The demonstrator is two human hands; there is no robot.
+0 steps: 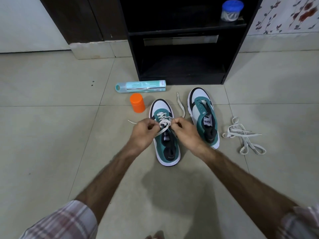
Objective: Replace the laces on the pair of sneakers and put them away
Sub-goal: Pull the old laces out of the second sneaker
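Observation:
Two green, white and black sneakers stand on the tiled floor, toes pointing away from me. The left sneaker has a white lace threaded through its lower eyelets. My left hand pinches one end of that lace at the shoe's left side. My right hand pinches the other end at the right side; its loose tail runs up over the floor between the shoes. The right sneaker has bare eyelets. A loose white lace lies in a tangle to its right.
An orange capped jar stands just left of the left sneaker's toe. A teal tube lies behind it. A black open shelf unit stands behind the shoes, with a blue-lidded jar on an upper shelf.

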